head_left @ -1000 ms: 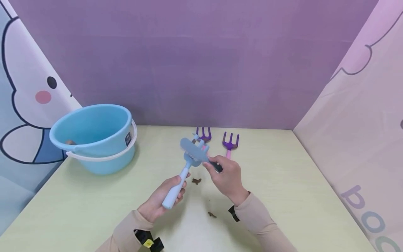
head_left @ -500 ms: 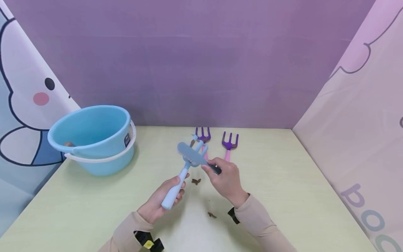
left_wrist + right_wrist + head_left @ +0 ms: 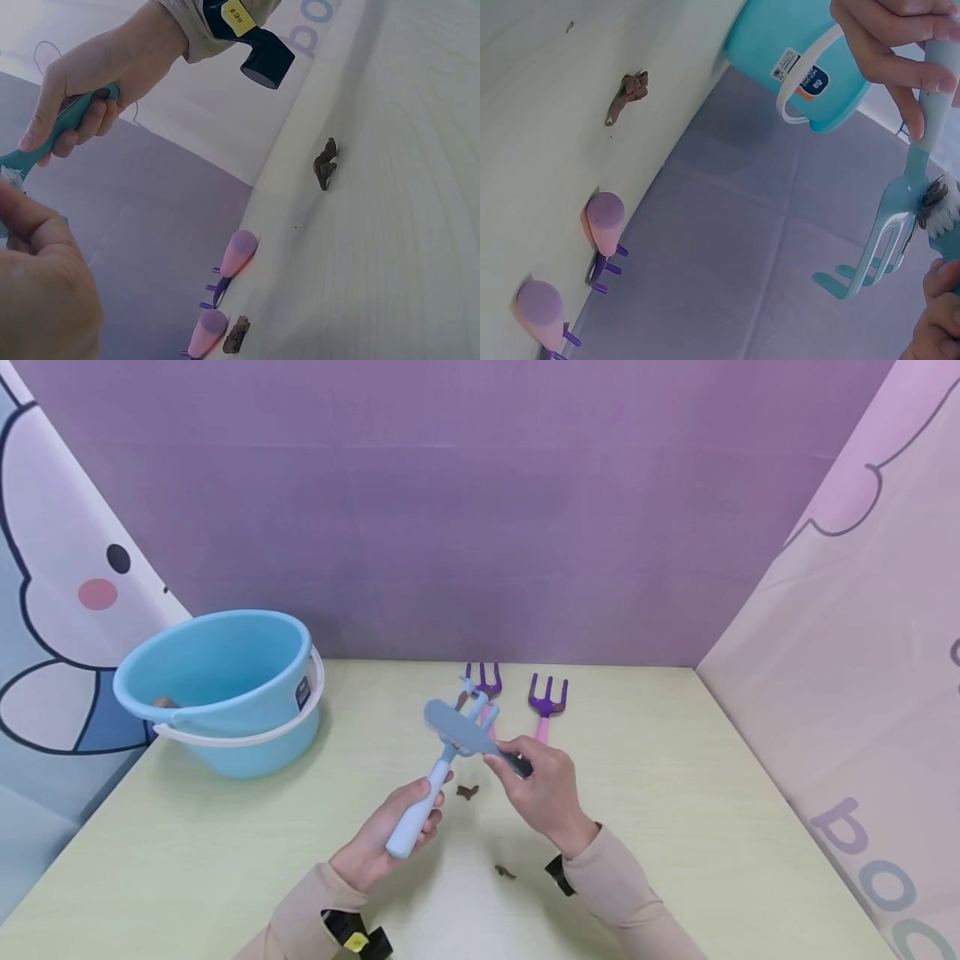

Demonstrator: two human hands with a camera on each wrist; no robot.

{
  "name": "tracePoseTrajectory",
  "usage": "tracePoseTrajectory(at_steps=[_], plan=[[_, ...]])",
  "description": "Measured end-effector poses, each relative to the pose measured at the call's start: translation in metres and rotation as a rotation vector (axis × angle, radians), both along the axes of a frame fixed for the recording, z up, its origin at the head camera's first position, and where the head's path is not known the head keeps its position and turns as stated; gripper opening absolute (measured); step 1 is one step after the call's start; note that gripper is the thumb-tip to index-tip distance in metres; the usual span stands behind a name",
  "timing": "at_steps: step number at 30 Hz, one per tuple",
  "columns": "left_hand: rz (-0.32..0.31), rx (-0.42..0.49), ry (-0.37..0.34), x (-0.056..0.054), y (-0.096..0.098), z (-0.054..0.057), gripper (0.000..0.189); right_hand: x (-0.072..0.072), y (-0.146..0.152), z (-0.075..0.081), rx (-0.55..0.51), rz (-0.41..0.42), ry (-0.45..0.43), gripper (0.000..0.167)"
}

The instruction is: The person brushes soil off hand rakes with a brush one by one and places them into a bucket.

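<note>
My left hand (image 3: 378, 839) grips the pale blue handle of a small garden hand fork (image 3: 414, 822), its light blue tines pointing away from me. In my right hand (image 3: 543, 785) is a scrub brush (image 3: 456, 727) with a blue-grey back and a dark handle end, lying across the fork's head. White bristles (image 3: 943, 214) touch the fork in the right wrist view, with dark dirt beside them. A brown bit sticks to one tine. Below the hands, brown dirt clumps (image 3: 467, 792) lie on the table.
A light blue bucket (image 3: 251, 764) with a white handle stands at the left, something brown inside. Two purple hand forks with pink handles lie at the back, one fork (image 3: 547, 700) right of the other fork (image 3: 486, 681). A purple backdrop (image 3: 525, 527) rises behind the table.
The brush has shifted slightly left and then slightly back right across the fork's head. My left hand keeps its grip on the fork, almost still.
</note>
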State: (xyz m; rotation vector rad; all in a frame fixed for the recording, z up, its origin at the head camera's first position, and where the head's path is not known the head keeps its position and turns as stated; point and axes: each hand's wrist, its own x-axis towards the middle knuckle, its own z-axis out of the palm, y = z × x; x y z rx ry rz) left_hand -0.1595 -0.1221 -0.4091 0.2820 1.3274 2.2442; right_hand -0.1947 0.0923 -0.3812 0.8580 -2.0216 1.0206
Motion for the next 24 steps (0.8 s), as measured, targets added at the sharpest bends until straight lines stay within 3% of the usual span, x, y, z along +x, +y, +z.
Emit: tracePoseTrajectory(at_steps=[9,14,20,24], plan=[[0.008,0.108,-0.063,0.0008,0.0,0.0031,0.028,0.0067,-0.0007,-0.0012,-0.006,0.057,-0.021,0.017],[0.007,0.1,-0.054,0.0022,0.0002,0.0028,0.03,0.0068,-0.0007,-0.0009,-0.034,0.064,-0.008,0.018],[0.015,0.077,-0.056,0.004,0.0011,0.0024,0.036,0.0065,0.0013,-0.0002,-0.073,0.071,0.07,0.016],[0.019,0.077,-0.078,0.0042,0.002,0.0029,0.033,0.0061,0.0021,0.0015,-0.125,0.091,0.165,0.027]])
